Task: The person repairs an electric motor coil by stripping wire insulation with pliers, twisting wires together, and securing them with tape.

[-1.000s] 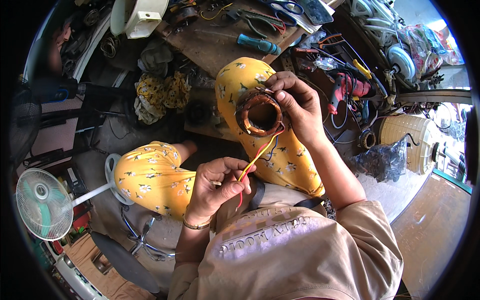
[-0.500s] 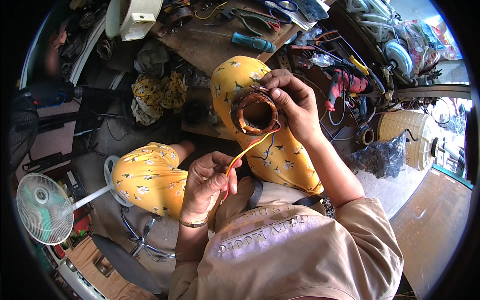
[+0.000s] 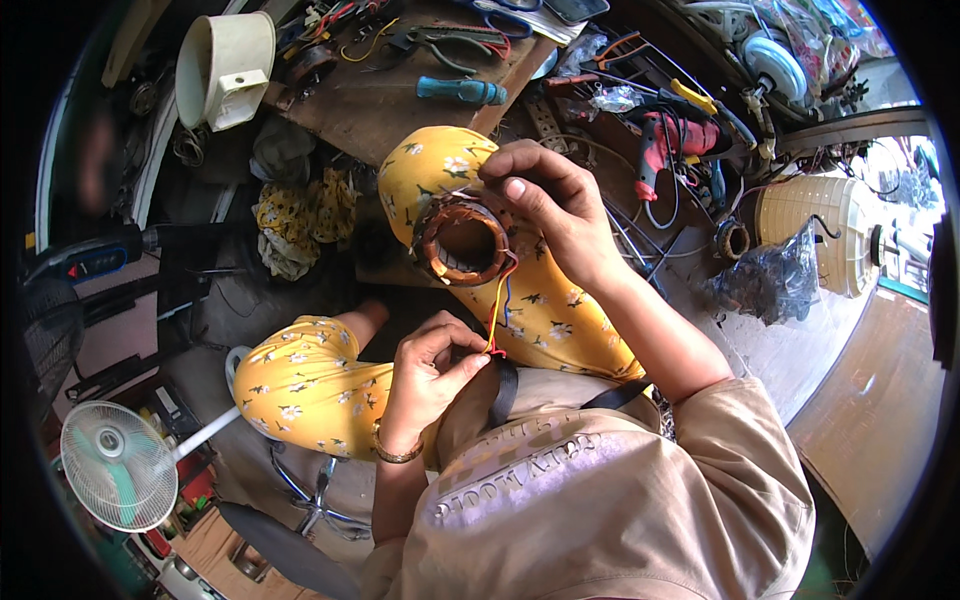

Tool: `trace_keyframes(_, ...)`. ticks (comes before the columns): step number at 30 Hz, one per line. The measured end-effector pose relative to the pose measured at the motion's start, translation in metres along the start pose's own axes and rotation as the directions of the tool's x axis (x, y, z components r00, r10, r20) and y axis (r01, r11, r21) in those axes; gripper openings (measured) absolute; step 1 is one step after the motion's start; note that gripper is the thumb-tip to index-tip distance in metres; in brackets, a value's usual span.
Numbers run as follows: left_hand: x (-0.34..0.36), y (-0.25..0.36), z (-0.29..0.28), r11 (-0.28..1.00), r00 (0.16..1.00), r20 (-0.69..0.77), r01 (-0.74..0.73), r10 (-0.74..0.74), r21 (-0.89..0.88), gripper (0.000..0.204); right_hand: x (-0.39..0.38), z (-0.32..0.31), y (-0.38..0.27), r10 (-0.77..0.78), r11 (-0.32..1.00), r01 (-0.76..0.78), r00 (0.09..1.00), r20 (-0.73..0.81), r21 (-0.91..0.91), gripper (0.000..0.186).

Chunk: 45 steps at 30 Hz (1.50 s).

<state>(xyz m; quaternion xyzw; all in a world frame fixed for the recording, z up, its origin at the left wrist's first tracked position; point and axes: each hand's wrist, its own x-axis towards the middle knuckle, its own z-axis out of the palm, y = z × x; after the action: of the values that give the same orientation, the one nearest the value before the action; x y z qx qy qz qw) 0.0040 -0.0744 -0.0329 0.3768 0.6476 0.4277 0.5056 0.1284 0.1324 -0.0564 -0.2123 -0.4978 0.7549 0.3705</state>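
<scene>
A ring-shaped copper-wound motor stator (image 3: 432, 255) rests against my raised right leg in yellow flowered cloth (image 3: 555, 320). Red, yellow and blue wires (image 3: 496, 312) hang from its lower right side. My left hand (image 3: 425, 375) is closed, pinching the red and yellow wires below the stator. My right hand (image 3: 560, 225) is curled with thumb and index finger close together just above the stator's upper right rim; what lies between those fingertips is too small to make out.
A cluttered wooden worktop (image 3: 350, 100) holds pliers (image 3: 445, 55) and a teal-handled screwdriver (image 3: 460, 91). A red power tool (image 3: 675, 140) lies right among cables. A white fan (image 3: 120, 465) stands left; a cream ribbed drum (image 3: 800, 230) sits right, beside a crumpled plastic bag (image 3: 760, 280).
The stator has shifted left, and my right thumb and finger have risen off its rim. My left hand has moved right along the wires. The view has shifted slightly.
</scene>
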Motion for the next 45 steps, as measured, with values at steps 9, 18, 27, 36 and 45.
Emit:
trace_keyframes(9,0.009,-0.019,0.003,0.993,0.996,-0.088,-0.004,0.015,0.119,0.011,-0.051,-0.026,-0.004,-0.152,0.814,0.150,0.987,0.043,-0.561,0.014)
trace_keyframes(18,0.010,-0.013,0.001,0.974,0.991,-0.081,0.122,-0.109,0.190,0.012,-0.075,-0.003,-0.003,-0.063,0.714,0.076,0.997,0.044,-0.696,0.031)
trace_keyframes(27,0.020,0.055,-0.053,0.982,0.918,-0.368,-0.089,0.145,0.167,0.010,-0.078,-0.001,-0.006,-0.046,0.756,0.066,0.998,0.047,-0.652,0.023)
trace_keyframes(36,0.073,0.103,-0.043,0.817,0.892,-0.227,-0.223,0.391,0.531,0.020,-0.077,-0.002,-0.006,-0.031,0.800,0.043,0.999,0.030,-0.599,0.015)
trace_keyframes(45,0.086,0.089,-0.046,0.897,0.931,-0.152,-0.260,0.331,0.359,0.011,-0.070,-0.008,0.004,-0.039,0.846,0.022,0.999,-0.021,-0.532,0.019)
